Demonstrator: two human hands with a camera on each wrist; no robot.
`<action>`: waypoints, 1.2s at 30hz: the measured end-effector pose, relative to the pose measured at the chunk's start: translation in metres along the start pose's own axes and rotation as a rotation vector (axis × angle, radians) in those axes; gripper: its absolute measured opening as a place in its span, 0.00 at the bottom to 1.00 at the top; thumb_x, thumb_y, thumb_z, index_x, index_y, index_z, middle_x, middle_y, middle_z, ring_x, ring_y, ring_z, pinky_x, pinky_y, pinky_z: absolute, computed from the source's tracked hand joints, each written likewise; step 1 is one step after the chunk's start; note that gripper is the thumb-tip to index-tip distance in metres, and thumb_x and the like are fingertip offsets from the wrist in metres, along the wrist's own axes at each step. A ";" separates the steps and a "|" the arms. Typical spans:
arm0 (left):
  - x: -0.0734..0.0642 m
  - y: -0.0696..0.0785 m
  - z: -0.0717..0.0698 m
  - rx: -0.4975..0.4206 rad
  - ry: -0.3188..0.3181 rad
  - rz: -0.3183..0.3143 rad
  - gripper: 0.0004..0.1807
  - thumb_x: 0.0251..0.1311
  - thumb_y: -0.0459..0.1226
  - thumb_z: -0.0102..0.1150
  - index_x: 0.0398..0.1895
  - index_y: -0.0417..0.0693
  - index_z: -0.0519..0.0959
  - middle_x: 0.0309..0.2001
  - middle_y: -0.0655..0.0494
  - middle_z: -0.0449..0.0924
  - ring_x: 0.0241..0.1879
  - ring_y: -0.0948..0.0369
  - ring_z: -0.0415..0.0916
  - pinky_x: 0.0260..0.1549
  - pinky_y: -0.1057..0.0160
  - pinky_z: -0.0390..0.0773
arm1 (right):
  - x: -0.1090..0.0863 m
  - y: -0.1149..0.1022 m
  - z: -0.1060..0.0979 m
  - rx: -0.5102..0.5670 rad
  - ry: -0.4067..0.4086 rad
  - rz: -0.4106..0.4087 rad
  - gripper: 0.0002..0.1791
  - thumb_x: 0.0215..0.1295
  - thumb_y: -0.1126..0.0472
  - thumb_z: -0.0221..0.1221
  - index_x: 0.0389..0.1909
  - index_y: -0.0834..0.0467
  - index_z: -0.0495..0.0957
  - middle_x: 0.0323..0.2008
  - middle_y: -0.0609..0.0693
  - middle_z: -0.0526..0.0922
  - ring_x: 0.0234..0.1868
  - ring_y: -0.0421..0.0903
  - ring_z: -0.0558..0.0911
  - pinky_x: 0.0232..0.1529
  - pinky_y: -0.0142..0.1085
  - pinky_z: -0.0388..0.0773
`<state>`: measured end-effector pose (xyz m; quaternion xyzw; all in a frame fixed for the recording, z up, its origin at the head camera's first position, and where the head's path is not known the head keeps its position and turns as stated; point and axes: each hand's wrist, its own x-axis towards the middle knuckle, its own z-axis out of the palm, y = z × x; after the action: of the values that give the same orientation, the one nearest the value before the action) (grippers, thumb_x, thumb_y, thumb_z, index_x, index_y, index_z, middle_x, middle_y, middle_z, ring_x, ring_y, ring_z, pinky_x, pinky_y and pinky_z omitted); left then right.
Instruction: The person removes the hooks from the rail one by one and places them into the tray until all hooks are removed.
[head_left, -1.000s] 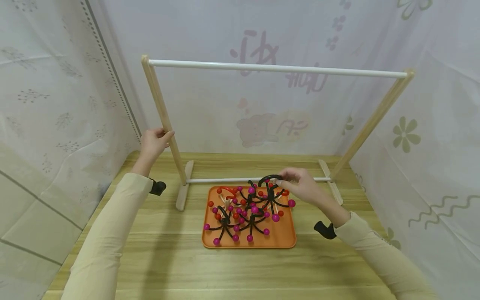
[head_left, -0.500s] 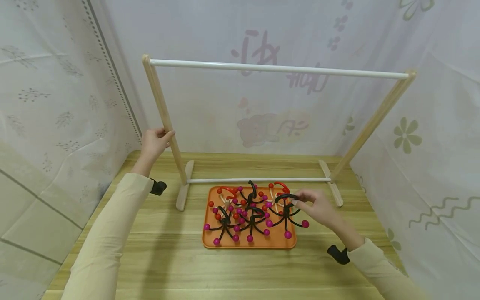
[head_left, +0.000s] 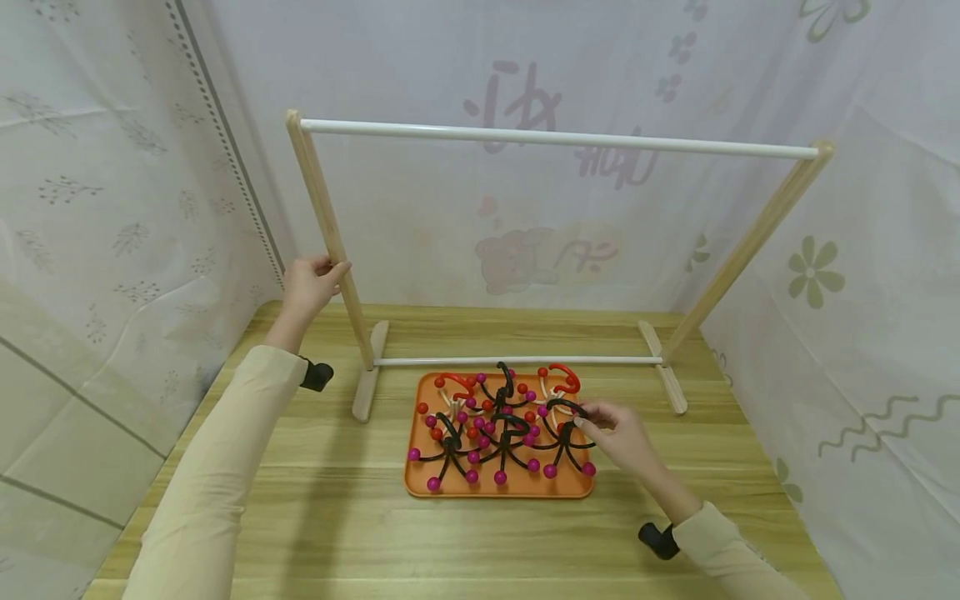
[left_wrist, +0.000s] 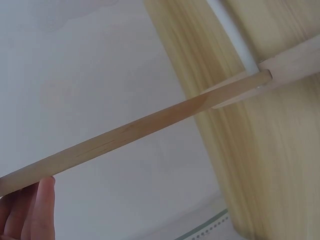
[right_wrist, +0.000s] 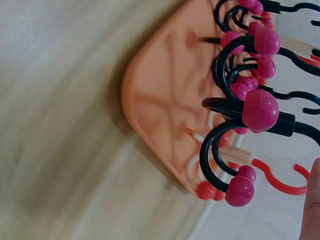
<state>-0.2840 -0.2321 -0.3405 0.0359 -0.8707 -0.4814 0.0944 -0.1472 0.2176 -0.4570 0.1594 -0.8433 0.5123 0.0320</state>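
Observation:
My left hand pinches the left wooden post of an upright rack. In the left wrist view its thumb and fingers lie against that post. My right hand holds the curved top of a black multi-arm hanger hook with pink ball tips, at the right side of an orange tray. Only a fingertip shows in the right wrist view, and the grip itself is out of frame. More black hooks with pink balls and cream ones with red tops crowd the tray.
The rack's white top bar spans above, and its white lower bar runs just behind the tray. Wooden feet stand on the wood-grain table. Patterned cloth hangs around the sides and back.
My right hand has carried the black hook from the tray's back right toward its front right corner, now lower over the tray. The left hand stays on the post.

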 end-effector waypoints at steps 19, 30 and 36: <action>0.000 0.001 0.002 0.015 -0.010 0.005 0.26 0.61 0.46 0.49 0.54 0.32 0.69 0.48 0.38 0.72 0.44 0.49 0.73 0.37 0.63 0.77 | -0.011 0.025 0.012 -0.017 0.003 0.118 0.05 0.56 0.64 0.60 0.32 0.60 0.78 0.30 0.49 0.80 0.31 0.45 0.79 0.30 0.32 0.78; 0.001 -0.003 0.000 -0.044 -0.046 0.002 0.27 0.61 0.45 0.49 0.55 0.31 0.67 0.50 0.37 0.70 0.47 0.48 0.70 0.40 0.62 0.76 | -0.013 0.026 0.005 -0.013 -0.060 0.094 0.09 0.54 0.60 0.62 0.33 0.62 0.79 0.32 0.49 0.80 0.30 0.45 0.78 0.30 0.35 0.77; -0.002 -0.005 -0.001 -0.051 -0.036 -0.019 0.33 0.59 0.50 0.49 0.58 0.33 0.64 0.53 0.38 0.68 0.49 0.49 0.69 0.41 0.63 0.76 | -0.011 0.007 -0.007 -0.053 -0.093 0.085 0.13 0.54 0.59 0.62 0.41 0.59 0.78 0.41 0.53 0.77 0.40 0.51 0.74 0.39 0.42 0.75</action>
<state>-0.2823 -0.2351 -0.3443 0.0330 -0.8592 -0.5050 0.0751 -0.1393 0.2298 -0.4624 0.1460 -0.8631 0.4829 -0.0251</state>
